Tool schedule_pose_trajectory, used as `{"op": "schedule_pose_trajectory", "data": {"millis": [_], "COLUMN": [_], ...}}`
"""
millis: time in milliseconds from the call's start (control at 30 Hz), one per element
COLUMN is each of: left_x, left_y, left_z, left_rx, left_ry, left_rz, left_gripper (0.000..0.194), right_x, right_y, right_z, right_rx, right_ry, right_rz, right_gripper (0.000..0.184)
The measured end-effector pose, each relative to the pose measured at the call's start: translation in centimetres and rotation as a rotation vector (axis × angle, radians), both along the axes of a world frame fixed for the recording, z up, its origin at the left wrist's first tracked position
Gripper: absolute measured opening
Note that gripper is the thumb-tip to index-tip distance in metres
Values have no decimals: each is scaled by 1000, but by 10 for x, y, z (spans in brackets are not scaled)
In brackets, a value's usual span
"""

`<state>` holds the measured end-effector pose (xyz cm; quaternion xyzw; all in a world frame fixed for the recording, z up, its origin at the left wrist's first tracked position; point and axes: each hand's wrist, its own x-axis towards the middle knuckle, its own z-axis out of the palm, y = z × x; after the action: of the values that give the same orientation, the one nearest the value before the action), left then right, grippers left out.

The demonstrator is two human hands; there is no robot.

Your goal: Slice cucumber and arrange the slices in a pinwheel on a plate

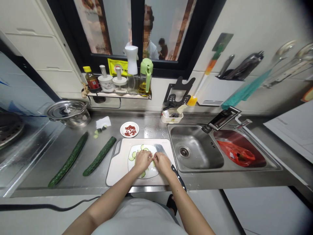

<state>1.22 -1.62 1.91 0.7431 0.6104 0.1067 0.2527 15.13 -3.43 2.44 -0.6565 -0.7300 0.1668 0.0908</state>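
Observation:
On the cutting board (116, 173) rests a white square plate (132, 168) with thin cucumber slices (143, 175) laid around it. My left hand (143, 160) is over the middle of the plate, its fingers closed in a pinch. Close beside it, my right hand (161, 161) is also pinched, over the plate's right side. The fingertips of both hands nearly meet, and whatever is between them is too small to make out. A kitchen knife (178, 178) with a black handle lies at the board's right edge, its blade partly behind my right hand.
Two whole cucumbers (70, 160) lie left of the board. Behind it are a small dish of red bits (129, 129) and cucumber ends (99, 130). A lidded pot (75, 117) stands back left. The double sink (198, 164) is at right, below a seasoning rack (117, 95) and wall tools.

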Motion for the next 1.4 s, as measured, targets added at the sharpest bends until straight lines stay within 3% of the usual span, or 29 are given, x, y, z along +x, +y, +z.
{"op": "schedule_pose_trajectory", "data": {"millis": [200, 433, 667, 867, 1033, 1167, 1400], "left_x": [0, -4, -19, -62, -115, -136, -136], "left_y": [-1, 2, 13, 49, 92, 116, 137], "left_z": [1, 13, 21, 16, 16, 17, 11], "left_rx": [24, 21, 67, 57, 63, 23, -15], "left_ry": [-11, -44, -79, -103, 94, 261, 359], "left_rz": [-1, -2, 76, 273, 466, 448, 338], "left_gripper": [14, 14, 16, 16, 24, 27, 29], "right_x": [-1, -2, -2, 4, 5, 3, 3], "right_y": [-1, -4, -11, -17, -20, -20, -20], "right_z": [1, 6, 13, 19, 21, 19, 20], "right_rx": [8, 63, 131, 117, 140, 146, 127], "right_ry": [10, 57, 152, 191, 210, 183, 246], "right_rz": [-2, -35, -35, -48, -61, -66, -71], "right_gripper": [15, 16, 23, 23, 24, 24, 22]}}
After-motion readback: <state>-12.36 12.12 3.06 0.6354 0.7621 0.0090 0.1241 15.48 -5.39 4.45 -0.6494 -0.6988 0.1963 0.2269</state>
